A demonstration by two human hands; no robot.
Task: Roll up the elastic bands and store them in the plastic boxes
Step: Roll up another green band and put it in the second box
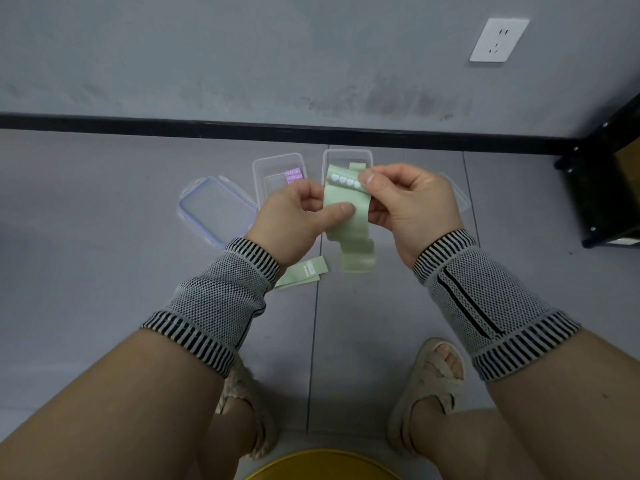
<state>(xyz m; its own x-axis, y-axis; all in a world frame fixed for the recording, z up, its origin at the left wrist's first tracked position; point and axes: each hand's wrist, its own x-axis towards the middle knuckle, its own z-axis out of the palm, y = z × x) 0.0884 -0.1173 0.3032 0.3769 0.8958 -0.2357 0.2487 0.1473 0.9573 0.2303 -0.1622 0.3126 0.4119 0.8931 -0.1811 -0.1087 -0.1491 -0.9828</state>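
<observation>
- Two sandalled feet (427, 393) on the grey floor (104, 271), nearest the camera; yellow rim (325, 464) at the near edge between them.
- Both forearms in black-and-white knit wrist sleeves (214, 306).
- Second green band (304, 270) lies flat on the floor, partly under the left wrist.
- Left hand (298, 220) pinches the green elastic band (348, 216), thumb pressed on its front face.
- Right hand (408, 206) pinches the same band at its upper end, by a row of white heart marks; lower part hangs folded toward the floor.
- Farther: loose clear lid (216, 214) with bluish edge, left.
- Clear plastic box (273, 174) holding a purple band (294, 175).
- Second clear box (346, 157) just right of it, behind the held band.
- Wall socket (498, 39) far right.
</observation>
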